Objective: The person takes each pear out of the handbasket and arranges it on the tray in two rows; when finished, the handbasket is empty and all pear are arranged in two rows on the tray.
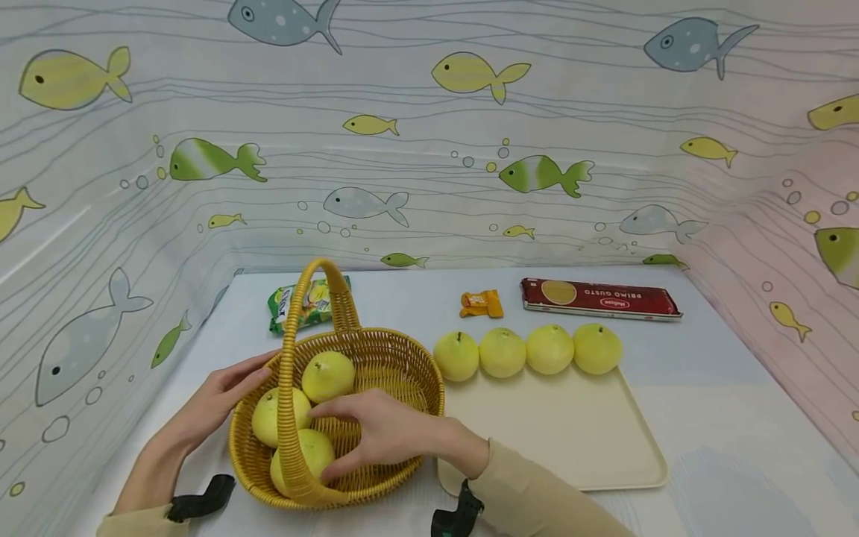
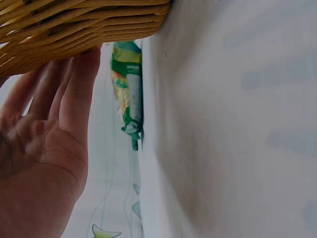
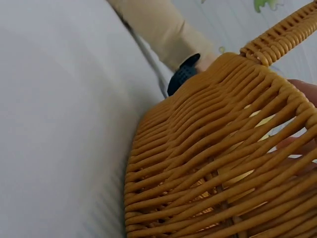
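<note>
A yellow wicker basket (image 1: 403, 339) with a tall handle holds three yellow pears: a far one (image 1: 329, 375), a middle one (image 1: 270, 418) and a near one (image 1: 310, 459) partly behind the handle. My left hand (image 1: 218, 395) rests at the basket's left rim. Its fingers (image 2: 77, 104) lie nearly straight against the outer wall in the left wrist view, tips hidden. Inside the basket, my right hand (image 1: 392, 432) reaches from the right with fingers and thumb spread wide. Its thumb overlaps the near pear's right edge, its fingertips the middle pear. Wickerwork hides most of it in the right wrist view.
Right of the basket is a cream tray (image 1: 557, 440), with several pears (image 1: 503, 353) in a row along its far edge. Behind stand a green snack bag (image 1: 314, 302), a small orange packet (image 1: 481, 303) and a long red biscuit pack (image 1: 600, 299). Fish-patterned walls (image 1: 416, 171) enclose the table.
</note>
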Motion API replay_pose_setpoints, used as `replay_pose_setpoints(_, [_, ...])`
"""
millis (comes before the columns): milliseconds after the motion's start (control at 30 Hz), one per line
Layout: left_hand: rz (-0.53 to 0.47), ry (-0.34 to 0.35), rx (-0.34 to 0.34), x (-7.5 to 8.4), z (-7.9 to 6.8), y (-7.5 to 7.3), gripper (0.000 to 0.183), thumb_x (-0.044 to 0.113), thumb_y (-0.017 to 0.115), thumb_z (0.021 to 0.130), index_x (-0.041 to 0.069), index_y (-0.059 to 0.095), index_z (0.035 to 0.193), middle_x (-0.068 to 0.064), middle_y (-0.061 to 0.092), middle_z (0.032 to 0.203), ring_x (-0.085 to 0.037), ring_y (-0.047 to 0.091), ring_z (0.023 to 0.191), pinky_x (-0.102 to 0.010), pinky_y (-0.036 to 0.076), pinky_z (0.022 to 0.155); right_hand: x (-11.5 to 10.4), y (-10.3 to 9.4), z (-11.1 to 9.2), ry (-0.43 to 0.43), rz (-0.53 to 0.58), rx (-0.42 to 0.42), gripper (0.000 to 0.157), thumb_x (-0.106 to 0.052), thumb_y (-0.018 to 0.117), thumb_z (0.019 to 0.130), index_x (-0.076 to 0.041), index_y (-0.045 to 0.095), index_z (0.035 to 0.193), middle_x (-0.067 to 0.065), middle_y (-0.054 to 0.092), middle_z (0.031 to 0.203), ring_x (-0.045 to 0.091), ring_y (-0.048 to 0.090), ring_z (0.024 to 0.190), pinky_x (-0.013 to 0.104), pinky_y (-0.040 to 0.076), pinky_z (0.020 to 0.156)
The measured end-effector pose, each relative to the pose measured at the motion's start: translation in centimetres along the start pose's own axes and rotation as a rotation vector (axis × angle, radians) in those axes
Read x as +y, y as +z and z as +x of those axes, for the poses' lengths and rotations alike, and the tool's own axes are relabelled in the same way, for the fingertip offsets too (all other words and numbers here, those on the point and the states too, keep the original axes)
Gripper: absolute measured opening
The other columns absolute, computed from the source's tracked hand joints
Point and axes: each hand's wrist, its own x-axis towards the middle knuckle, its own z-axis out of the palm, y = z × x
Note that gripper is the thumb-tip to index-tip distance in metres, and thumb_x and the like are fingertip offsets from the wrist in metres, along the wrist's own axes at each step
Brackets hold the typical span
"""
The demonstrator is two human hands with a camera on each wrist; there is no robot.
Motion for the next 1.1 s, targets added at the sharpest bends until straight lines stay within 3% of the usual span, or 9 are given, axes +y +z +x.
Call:
replay_pose_setpoints(433, [0.008,0.005,0.0,-0.07,0.1,-0.01,0.048,0.031,0.043,0.109,0.013,0.043,0.153,0.011,0.052,0.144,0.018,0.042,0.123,-0.006,0.038,0.095,0.65,0.41,0.52,0.032,-0.043,-0.116,0.067,-0.036,0.075,0.091,-0.014,0.049,0.148,-0.007,0.052,0.148,-0.003,0.045,0.131,0.011,0.036,0.105])
replay_pose_setpoints(633, [0.007,0.02,0.005,-0.12,0.04,-0.03,0.047,0.03,0.043,0.109,0.012,0.043,0.153,0.014,0.053,0.143,0.017,0.042,0.124,-0.006,0.038,0.095,0.79,0.55,0.61,0.017,-0.077,-0.111,0.067,-0.037,0.076,0.089,-0.014,0.05,0.147,-0.007,0.053,0.145,-0.002,0.045,0.132,0.012,0.036,0.106])
replay_pose_setpoints(867, [0.007,0.021,0.005,-0.12,-0.01,-0.08,0.047,0.03,0.043,0.109,0.013,0.044,0.153,0.015,0.053,0.143,0.017,0.042,0.124,-0.006,0.038,0.095,0.82,0.62,0.64,0.039,-0.115,-0.122,0.067,-0.041,0.076,0.089,-0.02,0.051,0.148,-0.008,0.055,0.136,-0.003,0.048,0.119,0.01,0.039,0.097])
replay_pose_setpoints(1100, [0.003,0.012,0.001,-0.13,-0.03,-0.1,0.047,0.03,0.043,0.109,0.012,0.043,0.153,0.016,0.053,0.142,0.018,0.043,0.123,-0.006,0.038,0.095,0.81,0.79,0.77,0.032,-0.079,-0.107,0.064,-0.037,0.078,0.088,-0.016,0.054,0.143,-0.008,0.057,0.138,-0.005,0.049,0.122,0.009,0.039,0.1])
